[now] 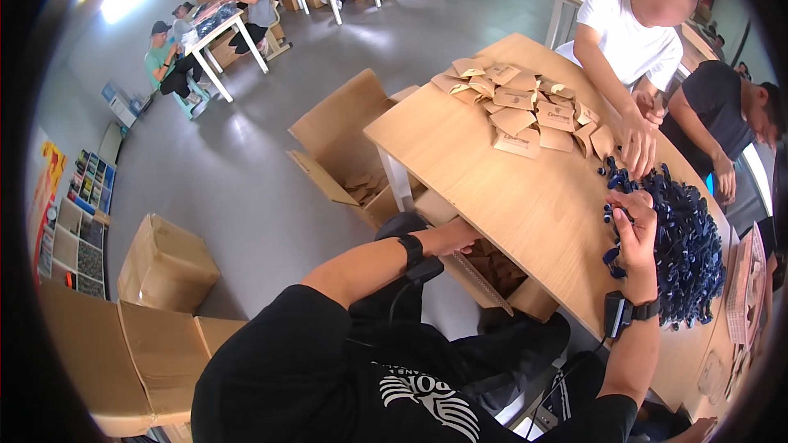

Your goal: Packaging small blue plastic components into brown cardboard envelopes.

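Observation:
At the right side of the table point(484, 184), a pile of small shiny dark blue pieces point(685, 254) lies heaped; their kind is too small to make out. My right hand point(636, 226) is over the pile's near left edge, fingers curled round a dark blue piece. Lower down and to the left, my left hand point(456, 236) reaches to the table's edge, just above an open cardboard box point(476, 283) holding brown card pieces. Its fingertips are hidden, so its grip does not show.
Folded brown cards point(525, 111) lie scattered at the table's far end. Across from me, a person in white point(628, 29) has hands by the pile; another in black bends nearby. A pink basket point(745, 283) stands at right. Cardboard boxes point(168, 262) sit on the floor.

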`<state>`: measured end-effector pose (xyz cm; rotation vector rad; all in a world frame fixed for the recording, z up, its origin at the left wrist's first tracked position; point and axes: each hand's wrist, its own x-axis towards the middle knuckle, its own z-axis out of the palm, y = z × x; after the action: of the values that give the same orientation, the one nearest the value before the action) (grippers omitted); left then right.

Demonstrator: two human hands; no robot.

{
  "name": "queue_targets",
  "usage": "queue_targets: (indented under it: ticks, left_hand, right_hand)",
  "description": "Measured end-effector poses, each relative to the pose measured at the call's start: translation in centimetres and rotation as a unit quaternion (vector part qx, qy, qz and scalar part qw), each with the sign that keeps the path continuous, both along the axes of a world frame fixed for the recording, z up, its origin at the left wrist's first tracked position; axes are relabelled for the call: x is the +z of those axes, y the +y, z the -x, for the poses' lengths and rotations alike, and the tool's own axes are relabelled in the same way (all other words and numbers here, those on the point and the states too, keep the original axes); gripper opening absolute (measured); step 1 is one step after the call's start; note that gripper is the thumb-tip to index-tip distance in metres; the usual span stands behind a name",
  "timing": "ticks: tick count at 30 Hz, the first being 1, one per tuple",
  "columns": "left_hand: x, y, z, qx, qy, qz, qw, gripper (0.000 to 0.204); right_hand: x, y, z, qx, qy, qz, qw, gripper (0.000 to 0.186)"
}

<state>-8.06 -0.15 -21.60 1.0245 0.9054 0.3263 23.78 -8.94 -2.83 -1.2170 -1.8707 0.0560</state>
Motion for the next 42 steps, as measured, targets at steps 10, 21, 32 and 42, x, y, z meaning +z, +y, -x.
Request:
queue_targets:
  ticks: [10,21,32,42]
  left_hand:
    - [-3.8,1.8,-1.0,-0.028,0.011,-0.016,0.999,0.041]
    - [-5.0,2.6,-0.5,-0.005,-0.115,0.063,0.991,0.042]
    - [2.2,1.4,0.1,-0.106,0.056,-0.107,0.987,0.054]
    - [18.9,3.1,4.6,-0.394,-0.188,-0.055,0.898,0.037]
  right_hand:
    - [-0.1,0.0,-0.2,-0.001,-0.004,-0.012,1.0,0.026]
    - [0.2,0.0,-0.1,0.0,0.004,-0.001,1.0,0.023]
    - [0.3,-0.2,-0.1,0.003,0.017,0.003,1.0,0.023]
    - [-0.5,0.3,-0.6,-0.105,-0.023,-0.023,0.994,0.02]
